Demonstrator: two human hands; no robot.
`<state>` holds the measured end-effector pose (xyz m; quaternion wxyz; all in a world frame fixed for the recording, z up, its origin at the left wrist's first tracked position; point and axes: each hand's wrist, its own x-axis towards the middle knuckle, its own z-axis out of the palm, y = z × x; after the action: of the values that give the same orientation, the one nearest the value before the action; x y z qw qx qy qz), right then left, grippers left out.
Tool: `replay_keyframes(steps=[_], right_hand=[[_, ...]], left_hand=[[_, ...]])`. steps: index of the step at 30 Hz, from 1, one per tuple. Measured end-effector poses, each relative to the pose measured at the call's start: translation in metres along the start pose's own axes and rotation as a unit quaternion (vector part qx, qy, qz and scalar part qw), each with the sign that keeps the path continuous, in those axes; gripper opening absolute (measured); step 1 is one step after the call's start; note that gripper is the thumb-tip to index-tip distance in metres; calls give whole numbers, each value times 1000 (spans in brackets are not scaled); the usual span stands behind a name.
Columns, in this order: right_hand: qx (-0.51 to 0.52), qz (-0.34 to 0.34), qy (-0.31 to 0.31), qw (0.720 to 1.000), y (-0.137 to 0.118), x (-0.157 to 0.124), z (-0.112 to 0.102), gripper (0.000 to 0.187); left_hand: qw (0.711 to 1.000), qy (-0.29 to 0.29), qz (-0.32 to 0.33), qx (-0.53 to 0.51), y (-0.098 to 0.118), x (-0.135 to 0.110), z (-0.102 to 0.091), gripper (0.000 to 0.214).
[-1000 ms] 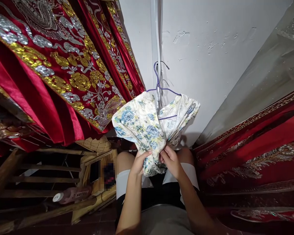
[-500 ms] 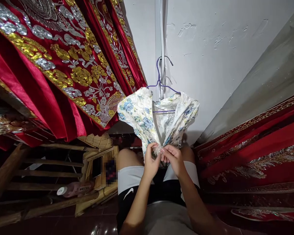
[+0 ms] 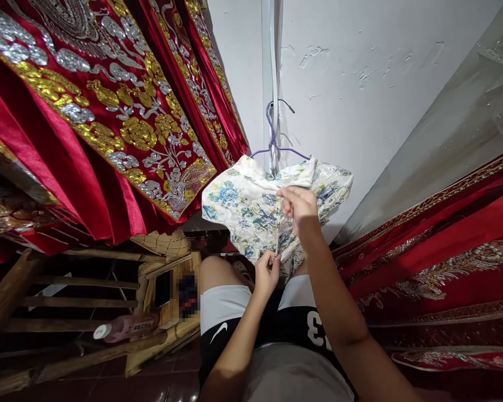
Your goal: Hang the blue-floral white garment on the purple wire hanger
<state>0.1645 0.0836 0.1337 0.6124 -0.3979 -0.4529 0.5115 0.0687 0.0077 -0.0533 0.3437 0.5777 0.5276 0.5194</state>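
A short-sleeved white blouse with blue flowers and yellow-green leaves hangs in front of me on a purple wire hanger. Its front edges meet along a straight zipper line down the middle. Low on that line, my left hand pinches the fabric at the zipper's bottom end. My right hand is closed near the neckline, fingertips at the zipper's upper part; the pull itself is hidden by the fingers. The blouse's lower part is bunched above my lap.
Red satin cloth with gold and silver sequins hangs at left. A bamboo bench below it holds a pink drink bottle. Red beaded garments hang at right. A white wall stands behind the hanger.
My right hand has moved up from beside my left hand to the neckline. The blouse's open front has come together behind it. My left hand stays low, slightly lower than before.
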Motion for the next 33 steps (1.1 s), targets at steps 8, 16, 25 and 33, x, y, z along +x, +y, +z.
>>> replay_keyframes(steps=[8,16,25,33], right_hand=[[62,-77,-19,995,-31,27,15,26],[65,-109,-53,990,-23,21,8,29],[-51,-132,-17,990,16,36,3,31],[26,-23,-82,996,57,-3,-13,26]], left_hand=[[980,-136,58,135,6,46,-20,20],[939,49,334,64,156,133,-71,27],[876,63,411,245,181,158,-68,16],[943,226,242,30,138,199,-142,18]])
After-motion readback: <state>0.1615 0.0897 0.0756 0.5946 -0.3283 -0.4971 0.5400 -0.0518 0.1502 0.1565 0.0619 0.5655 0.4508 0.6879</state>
